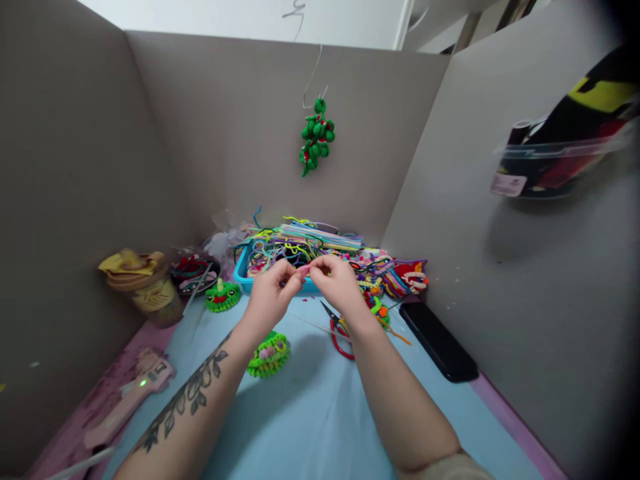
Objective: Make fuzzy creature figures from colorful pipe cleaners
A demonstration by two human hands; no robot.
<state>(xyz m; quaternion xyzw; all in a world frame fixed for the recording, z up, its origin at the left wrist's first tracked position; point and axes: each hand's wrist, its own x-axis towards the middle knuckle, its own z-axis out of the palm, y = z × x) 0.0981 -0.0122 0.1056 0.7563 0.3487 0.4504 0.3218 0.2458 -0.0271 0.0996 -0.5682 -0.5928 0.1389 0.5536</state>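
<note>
My left hand (271, 295) and my right hand (336, 280) meet above the light blue table mat (310, 413). Together they pinch a small pink piece (302, 271) between their fingertips; what it is I cannot tell. Just behind them stands a blue tray (242, 272) heaped with coloured pipe cleaners (300, 241). Below my left wrist lies a green and yellow pipe-cleaner figure (269, 355). Red-handled scissors (339, 332) lie under my right wrist.
A black phone (438, 340) lies at the right. A pink glue gun (131, 393) with a green light rests at the lower left, near a tan cup (145, 285) and a green frog figure (223, 295). Grey cardboard walls enclose the table; a green ornament (316, 137) hangs on the back wall.
</note>
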